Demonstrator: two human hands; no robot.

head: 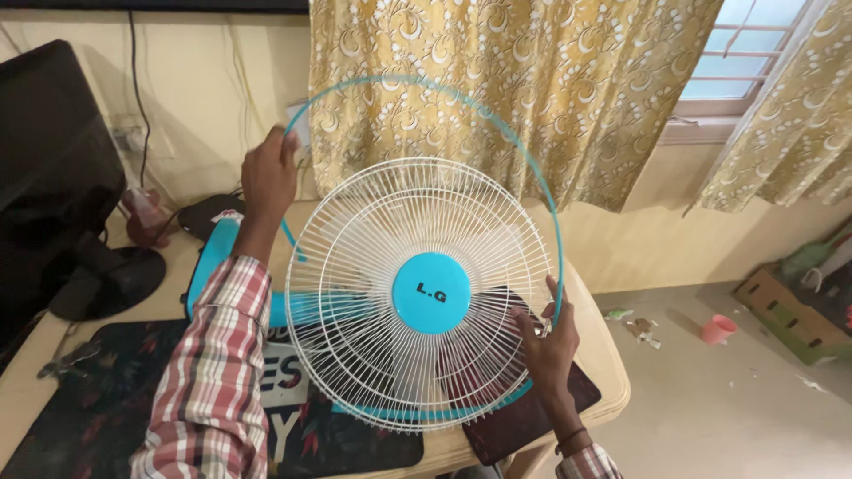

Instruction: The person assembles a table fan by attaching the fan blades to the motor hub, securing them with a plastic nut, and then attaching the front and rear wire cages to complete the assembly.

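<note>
Here's the worktop (pixel 596 355), a beige plastic one with a rounded corner. A dark patterned mat (pixel 98 404) covers its near side, and a dark red folder (pixel 524 417) sits at the corner. Further back, a blue fan body (pixel 213 266) lies flat, with a black monitor stand (pixel 106 279) at the left.

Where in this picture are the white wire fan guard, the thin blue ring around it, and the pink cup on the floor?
white wire fan guard (pixel 355 266), head view, on the wire spokes left of the blue hub.
thin blue ring (pixel 497 120), head view, on its upper right arc.
pink cup (pixel 717 329), head view, on its side wall.
</note>
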